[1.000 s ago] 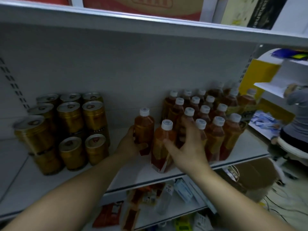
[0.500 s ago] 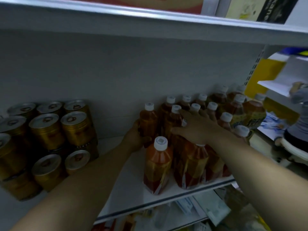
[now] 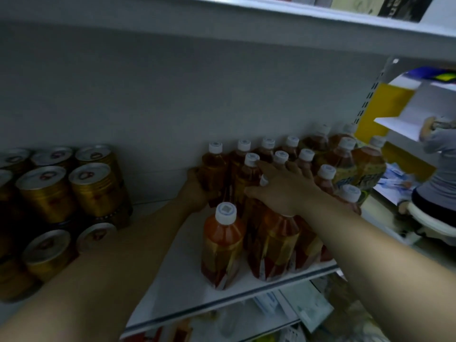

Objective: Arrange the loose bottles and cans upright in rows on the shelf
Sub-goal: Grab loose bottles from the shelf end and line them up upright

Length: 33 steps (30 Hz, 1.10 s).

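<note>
Several amber tea bottles with white caps stand upright in rows on the white shelf (image 3: 177,280). My left hand (image 3: 195,191) grips the back-left bottle (image 3: 214,169) near the rear wall. My right hand (image 3: 283,186) lies flat, fingers straight, over the caps of the middle bottles. One bottle (image 3: 222,245) stands alone at the front left of the group, a little apart from my hands. Gold cans (image 3: 93,186) with silver tops are stacked in two layers at the left.
The shelf's back wall is close behind the bottles. A shelf board runs overhead. Bare shelf lies between cans and bottles. A lower shelf (image 3: 283,309) holds packets. At the far right a person (image 3: 436,169) sits by another shelf unit.
My left hand has pushed its bottle from the front back to the rear wall. My right hand left the front bottles and now rests on the middle caps. The view moved closer.
</note>
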Tool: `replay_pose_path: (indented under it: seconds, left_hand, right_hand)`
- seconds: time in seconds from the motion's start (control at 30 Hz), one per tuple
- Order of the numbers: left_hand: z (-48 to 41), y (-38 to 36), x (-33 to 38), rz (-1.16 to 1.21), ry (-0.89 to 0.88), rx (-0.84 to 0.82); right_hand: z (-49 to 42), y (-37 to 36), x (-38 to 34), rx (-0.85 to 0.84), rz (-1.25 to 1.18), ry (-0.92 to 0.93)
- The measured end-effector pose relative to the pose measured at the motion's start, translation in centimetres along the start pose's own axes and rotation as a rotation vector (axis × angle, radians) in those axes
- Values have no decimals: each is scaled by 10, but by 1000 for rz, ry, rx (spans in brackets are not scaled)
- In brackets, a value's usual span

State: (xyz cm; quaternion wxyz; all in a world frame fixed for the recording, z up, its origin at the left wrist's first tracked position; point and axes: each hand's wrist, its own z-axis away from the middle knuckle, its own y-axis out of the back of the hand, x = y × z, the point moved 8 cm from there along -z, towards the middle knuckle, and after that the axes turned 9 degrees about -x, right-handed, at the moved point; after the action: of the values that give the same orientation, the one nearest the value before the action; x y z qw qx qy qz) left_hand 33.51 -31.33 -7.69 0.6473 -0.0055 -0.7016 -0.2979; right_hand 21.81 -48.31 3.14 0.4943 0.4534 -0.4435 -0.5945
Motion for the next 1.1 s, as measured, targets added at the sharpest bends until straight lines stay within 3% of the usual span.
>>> replay_pose_path:
  seconds: [0.17, 0.27, 0.4, 0.57, 0.67, 0.8, 0.93, 1.1]
  left_hand:
    - [75, 4, -1, 176, 134, 87]
    - [130, -20, 4, 418, 65, -20]
    - [165, -52, 14, 208, -82, -169]
    - [153, -62, 4, 88, -53, -7]
    - [134, -63, 4, 109, -35, 60]
    - [111, -62, 15, 156, -36, 183]
    - [89, -63, 26, 262, -151, 154]
    - [81, -60, 13, 160, -56, 195]
  right_hand:
    - [0, 1, -1, -19, -23, -10]
    - [1, 1, -3, -30, -48, -13]
    - [6, 6, -9, -18, -17, 11]
    - [17, 19, -6, 16, 33, 53]
    - [21, 4, 5, -75, -29, 64]
    - [20, 2, 6, -27, -58, 57]
    - [18, 0, 6, -5, -39, 56]
    - [15, 0, 6, 13, -46, 57]
